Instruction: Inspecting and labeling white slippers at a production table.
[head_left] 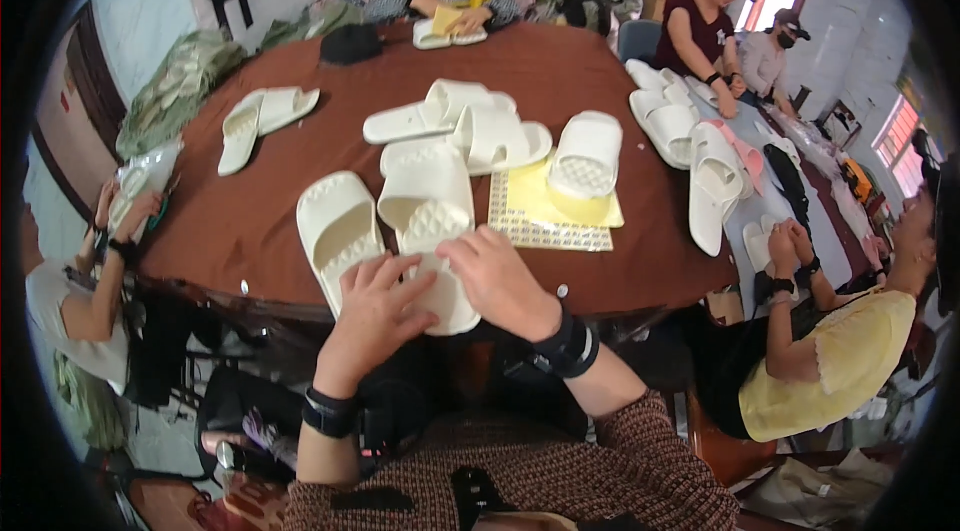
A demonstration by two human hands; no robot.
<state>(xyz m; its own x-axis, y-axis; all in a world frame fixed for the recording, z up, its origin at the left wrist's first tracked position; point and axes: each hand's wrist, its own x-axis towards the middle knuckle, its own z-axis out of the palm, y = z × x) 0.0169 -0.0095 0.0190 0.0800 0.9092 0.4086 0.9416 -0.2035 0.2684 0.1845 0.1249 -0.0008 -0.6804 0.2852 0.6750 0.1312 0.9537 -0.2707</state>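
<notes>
Two white slide slippers lie side by side at the table's near edge, heels toward me. My left hand (378, 303) is over their heel ends, fingers spread and touching the footbed. My right hand (500, 281) is closed at the side edge of the right slipper (428, 193), fingertips bent onto its footbed. Nothing separate shows in its fingers. The left slipper (337, 216) has its heel partly hidden behind my left hand. Just beyond, two more white slippers (500, 139) lie crosswise. Another slipper (586, 146) stands on yellow sticker sheets (515, 203) to the right.
A white slipper pair (262, 119) lies at left on the brown-covered table (270, 221). A black cap (350, 45) sits farther back. More slippers (668, 126) are piled along the right edge. Several people work around the table, one in a yellow top (830, 371) close on my right.
</notes>
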